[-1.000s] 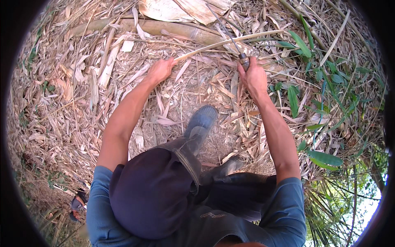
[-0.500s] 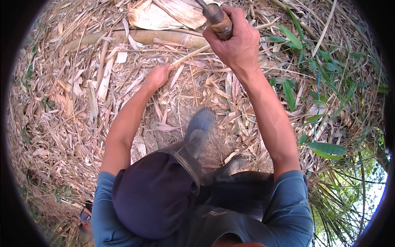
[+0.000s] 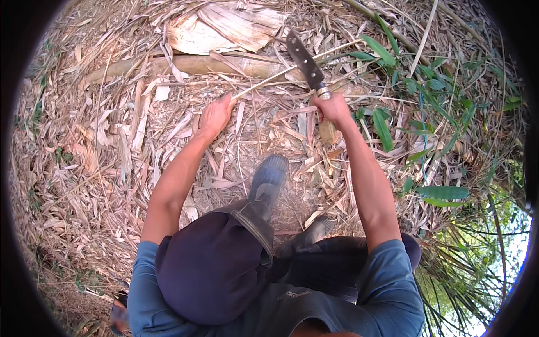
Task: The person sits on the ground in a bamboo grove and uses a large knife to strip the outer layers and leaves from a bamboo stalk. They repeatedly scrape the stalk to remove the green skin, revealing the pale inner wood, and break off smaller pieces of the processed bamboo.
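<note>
knee: a bent knee in dark cloth [image 3: 213, 264] is filling the near view, with a grey boot [image 3: 268, 180] planted just beyond it on the dry leaf litter [image 3: 101, 168].
right hand: the right hand [image 3: 332, 108] is gripping a wooden handle [image 3: 327, 130], fingers wrapped tight round it; the handle end is sticking out below the fist.
blade: a dark chopping knife [image 3: 303, 59] is rising up and to the left from that fist, its tip pointing away from the body.
left hand: the left hand [image 3: 216, 115] is pinching the near end of a thin pale stick [image 3: 281, 70], thumb and fingers pressed together on it.
stick: it is running from the left hand up and rightward, passing under the blade.
beyond: a thick bamboo pole [image 3: 196, 64] is lying across just past both hands, a big dried sheath [image 3: 224, 25] behind it, green leaves [image 3: 387, 118] right of the knife hand.
doing it well: keeping the stick taut and the holding fingers well back from where the edge lands looks wise; a short, angled stroke away from the boot seems safest.
</note>
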Action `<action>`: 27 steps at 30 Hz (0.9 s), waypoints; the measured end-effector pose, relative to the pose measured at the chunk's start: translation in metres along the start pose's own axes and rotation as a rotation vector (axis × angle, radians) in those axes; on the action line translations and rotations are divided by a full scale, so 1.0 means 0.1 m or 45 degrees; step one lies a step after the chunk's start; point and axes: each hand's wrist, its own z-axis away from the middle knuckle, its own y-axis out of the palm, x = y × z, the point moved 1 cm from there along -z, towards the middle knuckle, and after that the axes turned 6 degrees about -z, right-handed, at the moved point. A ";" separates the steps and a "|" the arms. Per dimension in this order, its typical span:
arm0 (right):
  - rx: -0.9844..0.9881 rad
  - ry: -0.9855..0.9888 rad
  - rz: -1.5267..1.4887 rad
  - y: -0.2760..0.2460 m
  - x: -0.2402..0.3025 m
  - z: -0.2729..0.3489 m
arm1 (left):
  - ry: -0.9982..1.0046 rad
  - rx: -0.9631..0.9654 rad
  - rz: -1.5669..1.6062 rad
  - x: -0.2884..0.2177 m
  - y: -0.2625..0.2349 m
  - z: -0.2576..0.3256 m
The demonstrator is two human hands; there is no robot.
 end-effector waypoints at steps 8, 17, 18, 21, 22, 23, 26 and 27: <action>-0.330 -0.183 0.241 0.09 -0.07 0.39 | -0.002 -0.106 0.080 -0.05 0.00 0.02; -0.316 -0.182 0.445 0.11 0.08 0.43 | 0.021 0.058 -0.018 0.08 0.09 -0.08; -0.350 -0.213 0.470 0.10 0.07 0.41 | 0.007 0.045 -0.022 0.05 0.09 -0.08; -0.417 -0.290 0.527 0.11 -0.03 0.31 | 0.009 0.003 -0.034 -0.01 0.09 -0.06; -0.419 -0.306 0.534 0.11 -0.04 0.28 | 0.018 -0.014 -0.038 -0.02 0.09 -0.07; -0.422 -0.322 0.540 0.09 -0.05 0.26 | 0.025 -0.027 -0.019 -0.02 0.10 -0.07; -0.302 -0.311 0.489 0.11 0.38 0.39 | 0.012 -0.048 0.015 0.03 0.19 -0.02; -0.300 -0.372 0.413 0.09 0.59 0.48 | 0.009 -0.047 0.010 0.02 0.18 -0.03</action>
